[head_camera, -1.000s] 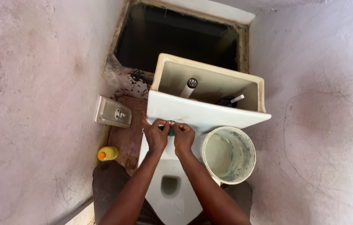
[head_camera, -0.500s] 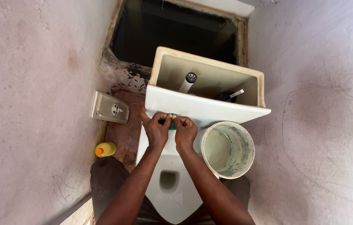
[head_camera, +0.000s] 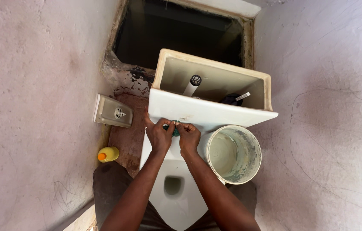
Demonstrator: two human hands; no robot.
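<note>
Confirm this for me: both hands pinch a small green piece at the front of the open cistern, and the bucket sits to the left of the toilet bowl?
Not quite. In the head view the bucket sits right of the toilet bowl. The left hand and right hand do pinch the small green piece at the cistern front.

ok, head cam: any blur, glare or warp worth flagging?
Head view: sharp overall, soft even light, no hard glare; wide-lens warp bends the walls at the edges. The dark opening behind the tank shows almost no detail. The small green thing between the left hand and right hand is mostly hidden.
</note>
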